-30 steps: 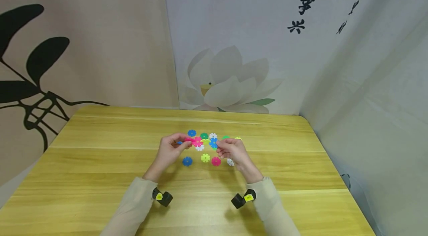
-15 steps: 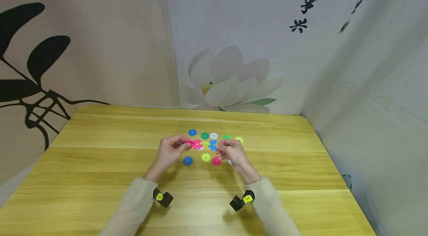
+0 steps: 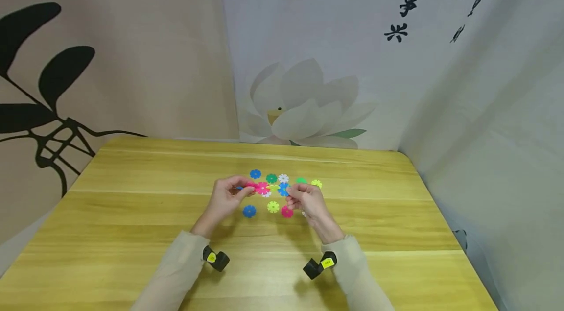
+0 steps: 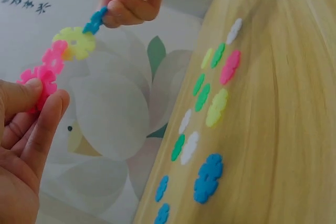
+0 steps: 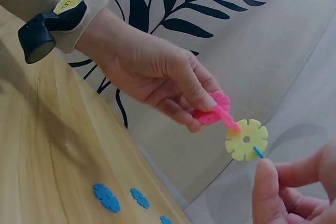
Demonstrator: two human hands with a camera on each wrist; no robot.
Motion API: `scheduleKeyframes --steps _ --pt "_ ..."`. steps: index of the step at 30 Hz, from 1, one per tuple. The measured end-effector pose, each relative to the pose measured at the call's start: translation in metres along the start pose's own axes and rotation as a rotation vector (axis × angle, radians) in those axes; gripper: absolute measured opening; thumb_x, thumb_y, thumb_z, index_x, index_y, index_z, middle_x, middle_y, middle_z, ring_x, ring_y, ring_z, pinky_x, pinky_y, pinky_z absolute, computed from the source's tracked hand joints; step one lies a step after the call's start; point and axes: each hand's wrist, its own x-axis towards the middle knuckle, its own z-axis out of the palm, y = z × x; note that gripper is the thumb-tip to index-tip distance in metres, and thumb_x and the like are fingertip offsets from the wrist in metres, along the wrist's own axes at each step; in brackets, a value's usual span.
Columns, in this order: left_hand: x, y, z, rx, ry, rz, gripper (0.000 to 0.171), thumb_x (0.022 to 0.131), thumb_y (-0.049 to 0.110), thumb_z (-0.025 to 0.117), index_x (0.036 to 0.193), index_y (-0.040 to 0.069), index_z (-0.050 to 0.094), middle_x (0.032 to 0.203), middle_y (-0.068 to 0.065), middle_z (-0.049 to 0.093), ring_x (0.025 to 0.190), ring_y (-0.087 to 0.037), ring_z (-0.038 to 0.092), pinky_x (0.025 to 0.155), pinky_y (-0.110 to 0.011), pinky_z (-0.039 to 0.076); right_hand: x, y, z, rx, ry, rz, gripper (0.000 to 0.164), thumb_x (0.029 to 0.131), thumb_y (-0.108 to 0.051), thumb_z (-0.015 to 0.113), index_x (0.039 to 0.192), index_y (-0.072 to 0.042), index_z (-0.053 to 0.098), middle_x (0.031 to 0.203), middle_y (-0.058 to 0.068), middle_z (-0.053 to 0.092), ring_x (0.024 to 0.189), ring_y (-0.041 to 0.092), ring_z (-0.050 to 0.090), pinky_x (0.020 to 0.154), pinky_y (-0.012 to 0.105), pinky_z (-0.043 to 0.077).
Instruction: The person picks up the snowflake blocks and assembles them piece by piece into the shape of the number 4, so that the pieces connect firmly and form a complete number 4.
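Observation:
A short chain of slotted plastic snowflake discs hangs in the air between both hands. My left hand (image 3: 224,199) pinches the pink disc (image 4: 46,81) at one end. A second pink disc (image 4: 54,57) joins it to a yellow disc (image 4: 76,43). At the other end, my right hand (image 3: 310,204) pinches a blue disc (image 4: 95,21), which meets the yellow disc's edge. Only a thin edge of the blue disc shows in the right wrist view. How deep its slot sits in the yellow disc I cannot tell.
Loose discs lie on the wooden table (image 3: 132,232) below and behind the hands. Among them are a blue disc (image 3: 249,211), a yellow disc (image 3: 273,207), a pink disc (image 3: 287,211) and a green disc (image 3: 271,178). A printed curtain (image 3: 176,56) stands behind the table.
The head view has shifted slightly. My right hand has moved a little to the left and covers more of a white disc. Both hands keep their hold on the chain's ends.

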Motion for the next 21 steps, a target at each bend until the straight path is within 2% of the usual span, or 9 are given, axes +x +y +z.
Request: scheduleKeyframes --steps 2,4,7,9,11,15,18,21 --pt "-0.001 -0.001 0.003 -0.090 0.021 -0.008 0.007 0.084 -0.010 0.062 0.090 -0.013 0.063 0.084 -0.023 0.065 0.071 -0.017 0.066 0.066 -0.034 0.059 -0.001 -0.003 0.000 0.015 -0.008 0.001 0.020 0.088 0.002 0.058 0.070 -0.005 0.056 0.059 0.003 0.058 0.048 0.008 0.055 0.047 0.016 0.051" --pt "-0.001 -0.002 0.007 -0.207 0.049 -0.018 0.012 0.084 -0.014 0.059 0.095 -0.019 0.058 0.087 -0.018 0.066 0.074 -0.014 0.066 0.068 -0.031 0.059 -0.002 -0.004 0.001 0.029 -0.015 0.006 0.020 0.089 0.001 0.058 0.070 -0.005 0.056 0.059 0.003 0.058 0.048 0.009 0.056 0.047 0.017 0.052" --pt "-0.002 -0.010 0.014 -0.381 0.082 -0.008 0.022 0.083 -0.017 0.057 0.102 -0.025 0.050 0.089 -0.004 0.068 0.075 -0.009 0.065 0.068 -0.026 0.058 -0.004 -0.004 0.004 0.036 -0.024 0.008 0.017 0.089 0.000 0.058 0.073 -0.005 0.056 0.060 0.002 0.058 0.049 0.009 0.056 0.048 0.017 0.052" --pt "-0.002 -0.010 0.019 -0.453 0.104 -0.043 0.028 0.082 -0.017 0.056 0.106 -0.026 0.046 0.089 0.005 0.068 0.077 -0.008 0.065 0.068 -0.024 0.057 -0.004 -0.004 0.006 0.034 -0.027 0.006 0.015 0.089 -0.001 0.058 0.074 -0.004 0.057 0.061 0.003 0.059 0.050 0.009 0.056 0.049 0.018 0.052" --pt "-0.003 -0.009 0.023 -0.498 0.127 -0.085 0.031 0.081 -0.017 0.056 0.109 -0.025 0.044 0.089 0.004 0.068 0.078 -0.009 0.065 0.069 -0.023 0.057 -0.005 -0.004 0.007 0.032 -0.028 0.001 0.013 0.089 -0.002 0.058 0.076 -0.004 0.057 0.062 0.003 0.059 0.051 0.009 0.056 0.049 0.018 0.052" --pt "-0.003 -0.010 0.030 -0.564 0.180 -0.146 0.029 0.080 -0.018 0.056 0.108 -0.018 0.050 0.090 0.002 0.068 0.077 -0.010 0.065 0.068 -0.023 0.057 -0.006 -0.008 0.011 0.037 -0.024 -0.007 0.011 0.089 -0.002 0.058 0.077 -0.003 0.058 0.063 0.003 0.059 0.052 0.009 0.056 0.049 0.018 0.051" --pt "-0.003 -0.010 0.034 -0.599 0.204 -0.165 0.027 0.079 -0.019 0.057 0.102 -0.004 0.059 0.087 0.002 0.067 0.073 -0.010 0.064 0.066 -0.022 0.057 -0.008 -0.010 0.014 0.048 -0.034 -0.013 0.012 0.088 -0.001 0.058 0.077 -0.003 0.058 0.063 0.002 0.059 0.052 0.009 0.056 0.049 0.017 0.051" --pt "-0.003 -0.011 0.037 -0.619 0.217 -0.170 0.032 0.079 -0.018 0.058 0.098 0.007 0.062 0.082 0.003 0.067 0.069 -0.009 0.063 0.065 -0.022 0.057 -0.009 -0.011 0.018 0.061 -0.049 -0.023 0.012 0.089 -0.001 0.057 0.077 -0.003 0.059 0.062 0.002 0.059 0.052 0.008 0.056 0.049 0.017 0.051"
